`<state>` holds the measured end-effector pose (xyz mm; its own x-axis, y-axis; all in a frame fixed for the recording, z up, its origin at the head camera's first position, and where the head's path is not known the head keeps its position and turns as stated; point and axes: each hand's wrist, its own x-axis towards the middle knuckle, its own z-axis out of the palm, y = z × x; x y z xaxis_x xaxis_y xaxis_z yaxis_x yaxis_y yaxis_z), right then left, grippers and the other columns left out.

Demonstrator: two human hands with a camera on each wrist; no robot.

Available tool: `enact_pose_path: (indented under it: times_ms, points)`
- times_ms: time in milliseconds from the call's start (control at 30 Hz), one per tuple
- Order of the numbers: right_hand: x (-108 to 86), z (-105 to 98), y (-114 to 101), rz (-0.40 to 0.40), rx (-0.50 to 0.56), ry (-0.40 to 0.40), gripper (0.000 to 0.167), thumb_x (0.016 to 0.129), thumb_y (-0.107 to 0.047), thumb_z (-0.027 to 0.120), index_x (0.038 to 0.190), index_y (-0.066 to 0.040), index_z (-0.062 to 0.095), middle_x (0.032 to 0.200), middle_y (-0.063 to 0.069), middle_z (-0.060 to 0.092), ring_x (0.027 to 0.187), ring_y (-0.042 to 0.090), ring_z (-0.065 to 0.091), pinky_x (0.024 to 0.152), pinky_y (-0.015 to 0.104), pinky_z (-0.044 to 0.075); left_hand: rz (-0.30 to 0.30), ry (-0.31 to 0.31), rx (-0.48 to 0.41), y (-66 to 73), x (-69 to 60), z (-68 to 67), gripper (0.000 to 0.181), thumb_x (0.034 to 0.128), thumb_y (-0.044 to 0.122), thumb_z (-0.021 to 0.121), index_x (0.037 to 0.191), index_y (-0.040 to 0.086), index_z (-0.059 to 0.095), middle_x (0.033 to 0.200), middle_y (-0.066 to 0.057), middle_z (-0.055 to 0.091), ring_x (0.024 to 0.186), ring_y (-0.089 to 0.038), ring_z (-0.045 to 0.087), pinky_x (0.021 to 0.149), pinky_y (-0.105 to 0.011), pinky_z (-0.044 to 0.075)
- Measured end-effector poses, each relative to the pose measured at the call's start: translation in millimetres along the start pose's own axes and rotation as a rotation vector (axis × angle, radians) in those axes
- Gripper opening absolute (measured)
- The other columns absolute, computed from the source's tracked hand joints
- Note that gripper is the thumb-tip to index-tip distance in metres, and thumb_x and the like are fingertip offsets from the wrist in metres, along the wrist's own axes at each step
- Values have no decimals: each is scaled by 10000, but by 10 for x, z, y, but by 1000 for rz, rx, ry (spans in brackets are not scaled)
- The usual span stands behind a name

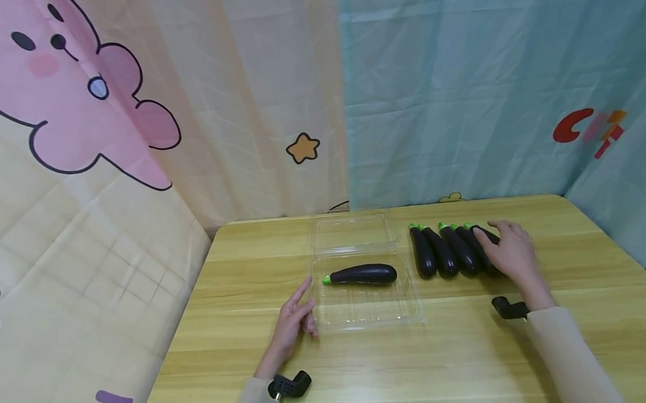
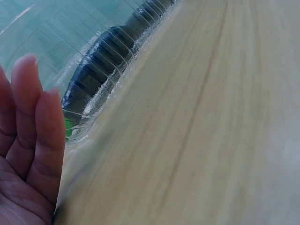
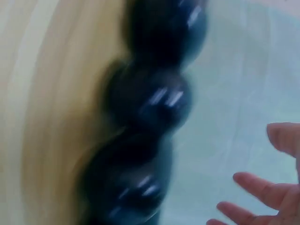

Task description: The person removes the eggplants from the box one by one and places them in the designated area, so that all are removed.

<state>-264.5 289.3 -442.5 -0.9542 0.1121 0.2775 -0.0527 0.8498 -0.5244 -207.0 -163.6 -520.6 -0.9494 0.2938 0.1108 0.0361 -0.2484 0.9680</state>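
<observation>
A dark eggplant (image 1: 362, 275) with a green stem end lies crosswise in a clear plastic clamshell box (image 1: 362, 312), whose lid (image 1: 352, 231) is folded back. My left hand (image 1: 292, 325) stands at the box's left edge, index finger stretched along it; whether it touches is hard to tell. In the left wrist view its fingers (image 2: 49, 136) are fairly straight and hold nothing. My right hand (image 1: 514, 255) hovers at the right end of a row of several eggplants (image 1: 443, 253), thumb and fingers spread around the last one. In the right wrist view the fingers (image 3: 262, 190) are apart, the eggplants (image 3: 147, 98) blurred.
All this stands on a light wooden table (image 1: 235, 309). Printed curtains (image 1: 433, 98) hang behind the table's back edge and along its sides. A small black camera is strapped to each wrist.
</observation>
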Motion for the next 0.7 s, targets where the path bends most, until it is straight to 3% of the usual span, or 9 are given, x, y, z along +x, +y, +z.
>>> enact_pose_path:
  times_ms: [233,367,500,700]
  points:
    - [-36,66,-447,-194,155,99,447,972,-287,549,1222,84,561,1227,328,497,1155,506,397,929,641,314,-6,9,5,0,6,11,589,988,149,506,1504,62,236,530,34,473,444,-97,495,482,-273,531]
    - [-66,127,-695,-284,187,91,413,969,-279,562,1224,47,575,1220,271,537,1158,456,436,925,616,352,-5,9,6,1,5,13,583,990,142,500,1503,60,236,527,36,474,442,-96,500,482,-271,531]
    - [-93,184,-948,-363,195,7,390,974,-282,557,1227,13,590,1213,224,563,1138,409,484,908,589,395,-2,10,3,2,3,10,589,988,149,505,1504,59,234,524,37,471,440,-94,499,481,-271,530]
    - [-98,349,-1265,-476,199,-251,350,963,-311,572,1202,-63,633,1206,117,605,1090,308,560,897,508,457,-5,11,5,0,-4,6,593,988,157,509,1504,60,234,527,35,473,440,-95,495,483,-273,532]
